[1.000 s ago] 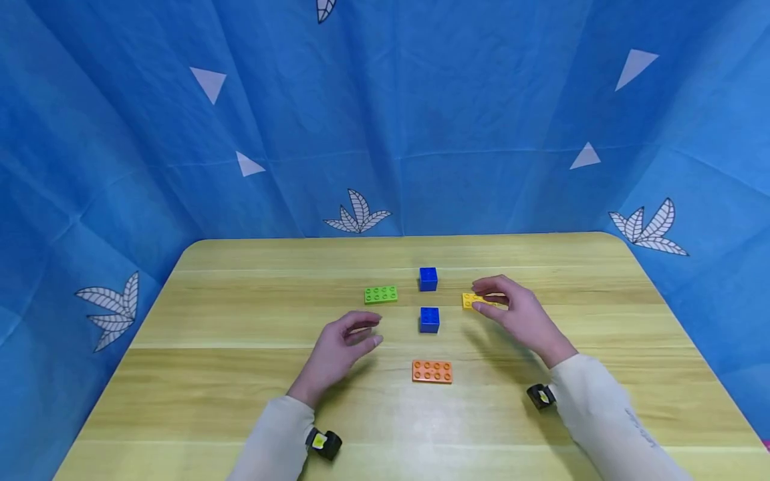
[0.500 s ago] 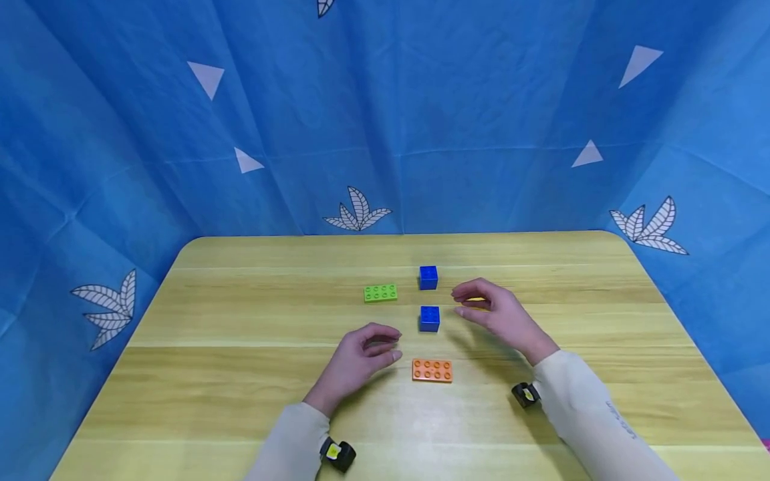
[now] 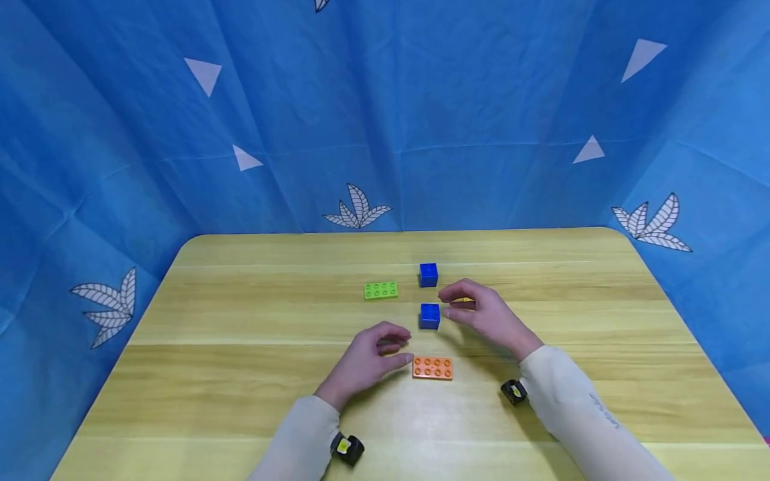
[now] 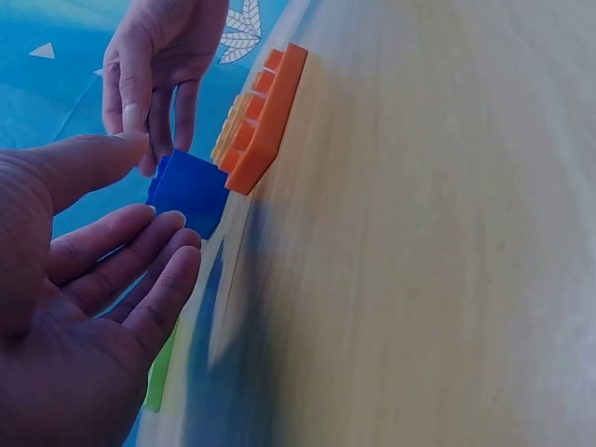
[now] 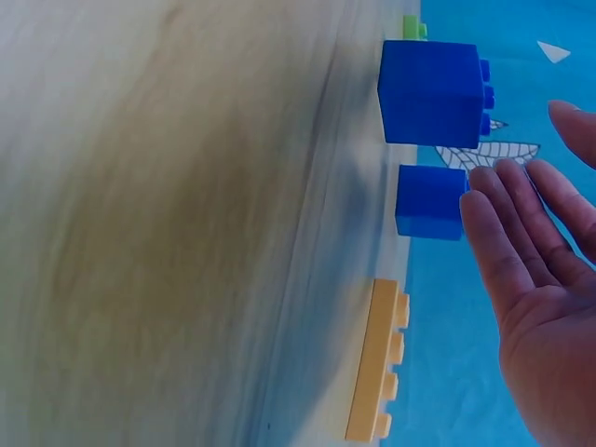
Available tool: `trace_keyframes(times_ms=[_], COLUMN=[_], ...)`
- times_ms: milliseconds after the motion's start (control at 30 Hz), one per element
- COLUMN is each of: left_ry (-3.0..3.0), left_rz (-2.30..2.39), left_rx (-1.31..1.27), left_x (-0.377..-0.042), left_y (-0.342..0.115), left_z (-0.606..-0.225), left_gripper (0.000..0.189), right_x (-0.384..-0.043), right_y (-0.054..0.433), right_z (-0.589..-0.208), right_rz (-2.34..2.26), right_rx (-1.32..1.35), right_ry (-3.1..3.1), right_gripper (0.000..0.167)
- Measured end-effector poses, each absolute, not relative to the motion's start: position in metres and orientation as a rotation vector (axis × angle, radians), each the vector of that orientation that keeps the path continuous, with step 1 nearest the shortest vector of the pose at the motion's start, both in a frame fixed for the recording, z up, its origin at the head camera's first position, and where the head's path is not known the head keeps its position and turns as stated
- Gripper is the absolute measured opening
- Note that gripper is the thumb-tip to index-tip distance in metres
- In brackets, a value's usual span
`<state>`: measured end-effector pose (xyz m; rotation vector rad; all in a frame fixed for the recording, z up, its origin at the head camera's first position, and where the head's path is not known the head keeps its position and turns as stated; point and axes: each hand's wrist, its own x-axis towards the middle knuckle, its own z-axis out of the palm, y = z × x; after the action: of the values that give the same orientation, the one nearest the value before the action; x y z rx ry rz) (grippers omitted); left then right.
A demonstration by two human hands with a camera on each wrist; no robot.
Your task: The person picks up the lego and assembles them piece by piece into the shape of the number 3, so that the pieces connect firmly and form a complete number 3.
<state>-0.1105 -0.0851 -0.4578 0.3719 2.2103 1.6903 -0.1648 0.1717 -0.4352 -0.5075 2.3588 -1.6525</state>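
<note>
A blue cloth [image 3: 301, 100], printed with white leaves [image 3: 359, 208] and pale triangles [image 3: 203, 77], hangs behind a table [image 3: 240, 300], which has a light wood grain and rounded far corners. Two pale sleeves [image 3: 577, 407] reach over this table from the near side. The left hand [image 3: 367, 361] holds nothing; its fingers are softly bent, with a rather wide gap to the thumb. It is nearest to the orange brick [image 3: 432, 368], but whether the thumb touches it, I cannot tell. The right hand [image 3: 484, 314] also holds nothing, its fingers softly bent and the thumb apart, just beside the near blue brick [image 3: 430, 316].

The orange brick is flat, has two rows of four studs, and lies closest to the person. The green brick [image 3: 381, 290], of the same shape, lies to the left of the blue ones. The yellow brick [image 5: 374, 361] lies to their right, mostly hidden by the right hand in the head view. The far blue brick [image 3: 428, 275] stands behind the near one, apart from it.
</note>
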Motion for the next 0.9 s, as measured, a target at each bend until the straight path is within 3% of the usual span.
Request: trace_keyframes(times_ms=[900], left_ry=[2.521], left_rz=[1.176], left_rx=[0.67], left_x=[-0.108], left_y=[-0.068], left_z=[-0.452], left_gripper=[0.037], right_x=[-0.167], right_y=[0.158], right_z=[-0.446], right_rz=[-1.489], right_rx=[-0.532], right_ry=[2.385], right_gripper=[0.037])
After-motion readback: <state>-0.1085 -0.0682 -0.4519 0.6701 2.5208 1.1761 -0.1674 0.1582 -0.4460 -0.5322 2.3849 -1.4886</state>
